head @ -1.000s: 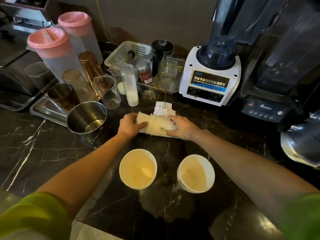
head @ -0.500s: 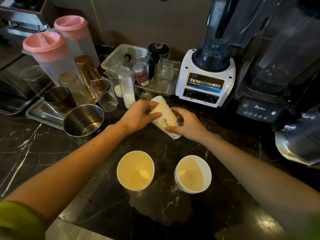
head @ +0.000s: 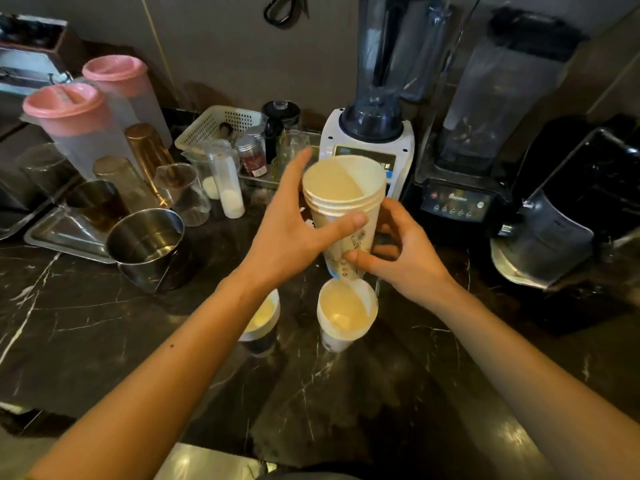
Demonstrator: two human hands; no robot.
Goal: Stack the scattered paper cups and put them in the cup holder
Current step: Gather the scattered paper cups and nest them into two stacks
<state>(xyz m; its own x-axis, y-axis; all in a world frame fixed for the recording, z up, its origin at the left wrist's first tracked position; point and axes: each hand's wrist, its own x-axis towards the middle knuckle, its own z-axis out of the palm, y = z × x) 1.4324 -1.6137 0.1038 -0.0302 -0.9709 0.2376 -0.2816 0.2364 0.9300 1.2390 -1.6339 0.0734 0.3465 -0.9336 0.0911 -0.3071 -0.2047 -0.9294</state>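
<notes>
Pink lids cap two cloudy plastic pitchers [head: 59, 105] at the far left, against the wall. In front of them a metal tray [head: 65, 233] carries upturned glasses, and a copper tumbler [head: 149, 150] stands mouth down among them. A steel pot [head: 145, 237] sits at the tray's near corner on the black marble counter [head: 86, 323]. Further back, a white basket [head: 214, 126] leans behind small jars and bottles.

At the centre, the left hand [head: 287, 233] grips a stack of paper cups [head: 346, 202] just below the rims. Its thumb lies across the near side and its fingers [head: 298, 164] reach round the far side. The stack is held in the air above the counter, mouth up and tipped toward the camera, with several nested rims showing at the top.

Under the left forearm, a dark-sided paper cup [head: 261, 320] stands upright on the counter, partly hidden. Beside it stands a white paper cup [head: 346, 313], also upright, directly below the stack's base. Whether the base touches its rim cannot be told.

The right hand [head: 405, 258] holds the lower part of the stack, thumb pressed on the near side and fingers [head: 391, 209] curled behind it.

Behind the stack stands a white blender [head: 367, 147] with a dark jug. To its right is a black blender [head: 460, 199] with a row of buttons.
</notes>
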